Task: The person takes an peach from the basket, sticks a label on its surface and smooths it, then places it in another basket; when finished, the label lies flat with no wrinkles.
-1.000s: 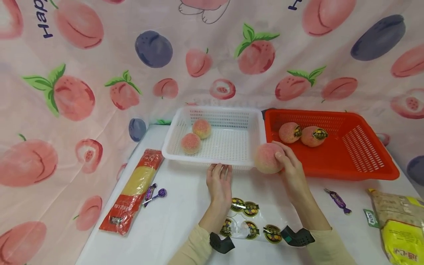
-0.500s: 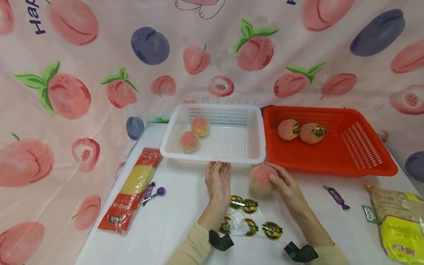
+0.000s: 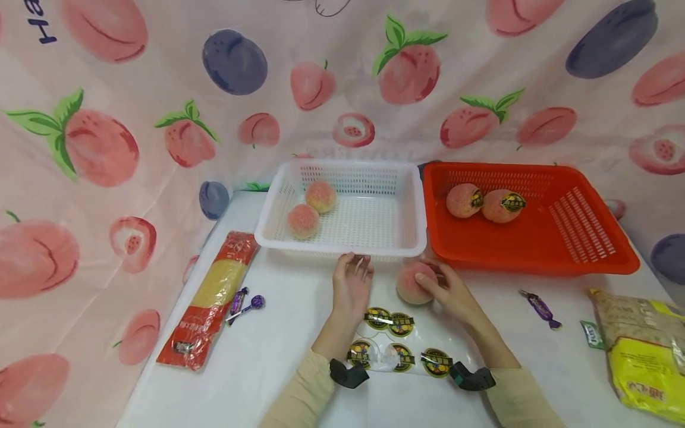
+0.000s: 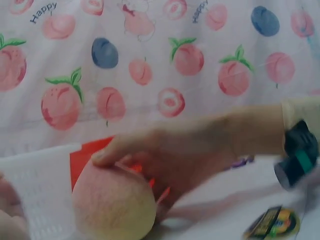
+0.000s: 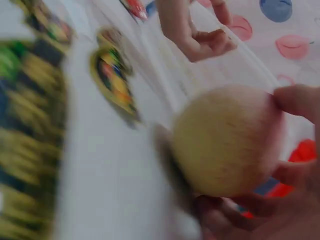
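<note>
In the head view my right hand [image 3: 455, 294] grips a peach [image 3: 413, 284] between thumb and fingers, just in front of the white basket [image 3: 342, 245]. The right wrist view shows the peach [image 5: 225, 145] close over the white table, its yellowish side facing the camera. My left hand [image 3: 353, 288] holds nothing; its fingers are loosely bent at the basket's front rim, left of the peach. Below both hands lies a clear sheet with several round black-and-gold stickers [image 3: 400, 324]. Two peaches [image 3: 303, 221] without stickers sit in the white basket.
A red basket [image 3: 514, 249] at right holds two peaches [image 3: 502, 205] bearing stickers. To the left lie a long red-and-yellow packet [image 3: 211, 297] and a purple lollipop [image 3: 257, 302]. A purple wrapped candy [image 3: 540, 309] and a yellow bag [image 3: 644, 374] lie at right.
My right hand has brought the peach from beside the baskets' front corners toward me and slightly left, lower over the table. My left hand has turned slightly at the white basket's rim.
</note>
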